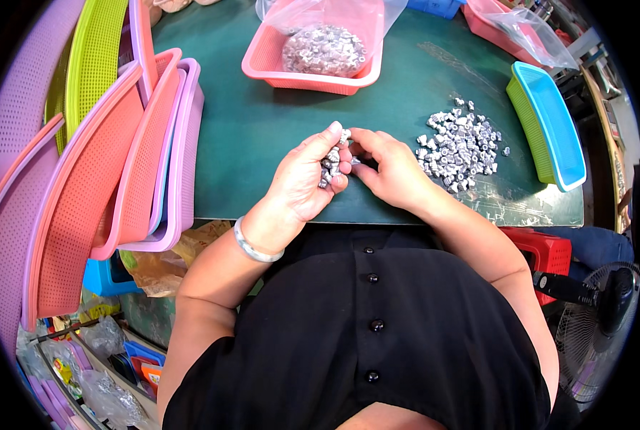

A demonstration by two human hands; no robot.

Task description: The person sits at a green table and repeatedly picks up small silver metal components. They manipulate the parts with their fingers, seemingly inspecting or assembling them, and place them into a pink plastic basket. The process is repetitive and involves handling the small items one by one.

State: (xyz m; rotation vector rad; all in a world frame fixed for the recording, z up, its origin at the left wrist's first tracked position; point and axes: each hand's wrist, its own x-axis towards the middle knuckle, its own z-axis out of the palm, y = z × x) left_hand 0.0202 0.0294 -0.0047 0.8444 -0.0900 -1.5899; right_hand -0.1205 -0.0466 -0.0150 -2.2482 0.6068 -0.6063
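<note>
Several small grey-and-white ribbed pieces [332,163] lie in the curled fingers of my left hand [302,172], its thumb pressed on one at the top. My right hand [391,168] meets it, fingertips pinched at the edge of the left hand's pieces; a bit of a grey piece shows between its thumb and finger. A pile of the same small pieces [463,147] is spread on the green table [262,143] just right of my right hand. Beyond my hands stands a pink basket [313,80] with a clear bag of such pieces [325,51] in it.
Stacked purple, coral and green perforated baskets [90,172] rise at the left table edge. A blue-and-green basket [549,125] sits at the right edge, and another pink basket [503,32] with clear plastic is at the far right. A fan [596,322] stands low on the right.
</note>
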